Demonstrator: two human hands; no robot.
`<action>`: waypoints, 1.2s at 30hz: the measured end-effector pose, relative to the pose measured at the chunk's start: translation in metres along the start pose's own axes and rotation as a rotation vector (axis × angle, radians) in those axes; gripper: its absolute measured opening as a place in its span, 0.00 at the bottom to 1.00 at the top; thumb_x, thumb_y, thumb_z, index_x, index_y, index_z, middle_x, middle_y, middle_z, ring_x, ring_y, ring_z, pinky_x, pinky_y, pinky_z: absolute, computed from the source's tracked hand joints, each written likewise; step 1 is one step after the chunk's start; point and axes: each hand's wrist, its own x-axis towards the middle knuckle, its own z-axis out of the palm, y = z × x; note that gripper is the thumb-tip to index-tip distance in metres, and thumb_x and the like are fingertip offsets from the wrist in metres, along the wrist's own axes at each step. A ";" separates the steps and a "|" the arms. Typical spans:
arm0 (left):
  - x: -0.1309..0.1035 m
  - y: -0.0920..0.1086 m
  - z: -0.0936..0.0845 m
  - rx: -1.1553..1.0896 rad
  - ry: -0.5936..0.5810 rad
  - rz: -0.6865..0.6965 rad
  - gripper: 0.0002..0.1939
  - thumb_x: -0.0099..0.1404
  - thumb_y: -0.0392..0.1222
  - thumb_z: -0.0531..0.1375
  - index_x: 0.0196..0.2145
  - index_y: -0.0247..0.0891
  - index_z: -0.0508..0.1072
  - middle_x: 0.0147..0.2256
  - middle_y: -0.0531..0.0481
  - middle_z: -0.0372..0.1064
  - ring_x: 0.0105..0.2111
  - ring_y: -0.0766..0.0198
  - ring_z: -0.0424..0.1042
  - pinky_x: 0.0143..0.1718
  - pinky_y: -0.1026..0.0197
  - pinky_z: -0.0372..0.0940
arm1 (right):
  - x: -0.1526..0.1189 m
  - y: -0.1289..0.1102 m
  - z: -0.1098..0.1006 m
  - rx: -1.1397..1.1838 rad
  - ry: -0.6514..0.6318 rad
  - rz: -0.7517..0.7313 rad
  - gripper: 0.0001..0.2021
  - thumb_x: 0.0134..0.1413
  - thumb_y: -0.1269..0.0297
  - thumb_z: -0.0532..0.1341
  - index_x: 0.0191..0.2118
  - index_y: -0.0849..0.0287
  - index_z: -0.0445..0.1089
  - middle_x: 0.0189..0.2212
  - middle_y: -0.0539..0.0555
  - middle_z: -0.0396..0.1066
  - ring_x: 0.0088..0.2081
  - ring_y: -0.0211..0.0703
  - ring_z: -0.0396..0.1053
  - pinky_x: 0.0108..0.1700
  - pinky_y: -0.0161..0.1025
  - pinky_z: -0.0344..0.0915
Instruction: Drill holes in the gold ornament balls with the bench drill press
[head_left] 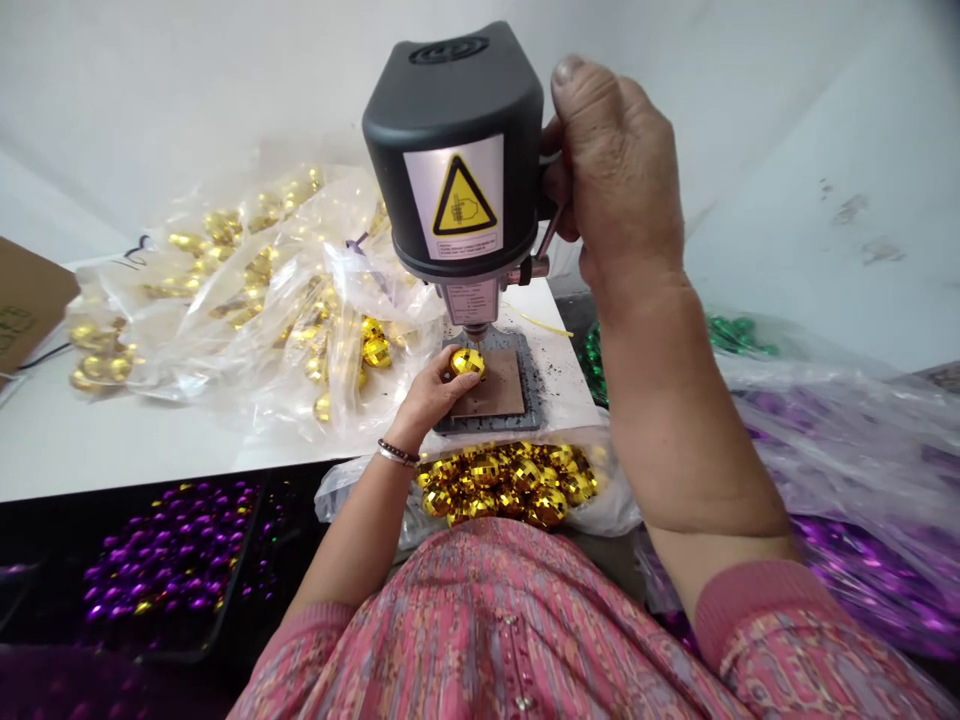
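Observation:
A bench drill press point(457, 150) with a dark grey housing and a yellow warning label stands before me. My left hand point(435, 392), with a beaded bracelet at the wrist, is closed on a shiny gold faceted ball point(468, 362). The ball rests on a brown board point(499, 385) over the dark base, directly under the chuck point(477, 330). Whether the bit touches the ball I cannot tell. My right hand point(619, 170) is closed around the press's feed lever point(551, 228) at the housing's right side; its fingers are partly hidden.
An opened bag of gold balls point(517, 485) lies between the base and my body. Clear plastic bags point(247, 290) of gold balls cover the table's left. Purple balls point(172, 550) lie in a dark bin lower left; bagged purple point(885, 580) and green point(739, 335) ones lie right.

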 end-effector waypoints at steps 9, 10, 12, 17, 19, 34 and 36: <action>0.000 0.007 0.010 0.252 -0.037 0.000 0.33 0.57 0.43 0.70 0.60 0.36 0.73 0.46 0.45 0.79 0.44 0.55 0.76 0.50 0.54 0.71 | -0.006 -0.004 0.000 0.064 -0.002 0.008 0.19 0.67 0.52 0.52 0.31 0.64 0.60 0.25 0.42 0.54 0.27 0.19 0.54 0.35 0.22 0.58; -0.001 0.009 0.012 0.298 -0.036 0.040 0.34 0.56 0.41 0.70 0.60 0.36 0.73 0.48 0.44 0.79 0.47 0.54 0.76 0.53 0.53 0.70 | -0.007 -0.003 -0.001 0.105 -0.004 -0.019 0.19 0.66 0.51 0.56 0.31 0.64 0.60 0.25 0.42 0.55 0.28 0.21 0.55 0.35 0.23 0.58; -0.002 0.012 0.016 0.368 -0.030 0.102 0.34 0.56 0.39 0.70 0.60 0.35 0.73 0.53 0.42 0.77 0.51 0.52 0.75 0.57 0.52 0.68 | -0.010 -0.001 -0.002 0.165 -0.011 -0.055 0.19 0.64 0.52 0.60 0.31 0.64 0.61 0.25 0.43 0.56 0.29 0.24 0.56 0.36 0.25 0.59; -0.009 0.014 0.019 0.317 -0.048 0.044 0.33 0.61 0.43 0.68 0.63 0.37 0.71 0.51 0.45 0.78 0.49 0.54 0.77 0.54 0.55 0.70 | -0.009 0.001 -0.002 0.162 -0.005 -0.061 0.15 0.65 0.57 0.59 0.31 0.62 0.62 0.24 0.44 0.56 0.29 0.25 0.55 0.36 0.27 0.59; -0.011 0.014 0.020 0.290 -0.025 0.041 0.31 0.61 0.43 0.68 0.62 0.37 0.71 0.52 0.46 0.78 0.51 0.54 0.77 0.55 0.56 0.70 | -0.009 0.000 -0.001 0.138 -0.006 -0.055 0.14 0.68 0.59 0.56 0.31 0.62 0.61 0.24 0.43 0.56 0.28 0.25 0.55 0.35 0.27 0.59; -0.014 0.010 0.024 0.316 -0.002 0.079 0.30 0.61 0.44 0.68 0.60 0.39 0.72 0.53 0.46 0.77 0.53 0.52 0.76 0.56 0.55 0.69 | -0.097 0.026 -0.041 -0.050 -0.106 -0.334 0.14 0.65 0.57 0.58 0.29 0.58 0.64 0.24 0.45 0.63 0.28 0.29 0.60 0.33 0.33 0.59; -0.014 0.010 0.023 0.321 0.001 0.080 0.29 0.61 0.44 0.68 0.59 0.40 0.73 0.52 0.46 0.78 0.53 0.52 0.76 0.57 0.55 0.69 | -0.102 0.030 -0.040 -0.086 -0.098 -0.302 0.20 0.64 0.52 0.59 0.25 0.58 0.61 0.21 0.45 0.58 0.26 0.28 0.58 0.30 0.33 0.57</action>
